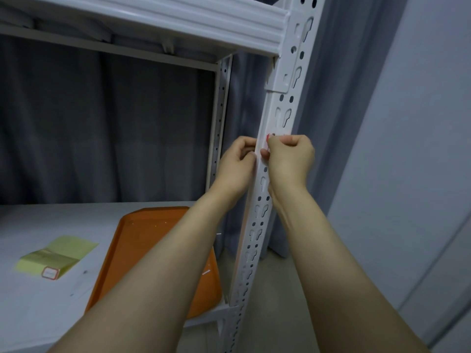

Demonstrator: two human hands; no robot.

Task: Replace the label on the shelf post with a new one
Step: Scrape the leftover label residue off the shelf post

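Note:
A white perforated shelf post [257, 225] rises at the right of the rack. At mid height a red-edged white label [266, 142] sits on it, mostly hidden by fingers. My right hand [290, 159] pinches that label with curled fingers from the right. My left hand [237, 166] grips the post's left edge at the same height, fingers curled round it. A second red-bordered label [50, 273] lies on a yellow backing sheet [57, 256] on the shelf at lower left.
An orange tray [142, 240] lies on the white shelf board [38, 314] beside the post. The upper shelf beam [178, 24] crosses above. A dark grey curtain [102, 128] hangs behind, and a pale wall [420, 123] stands to the right.

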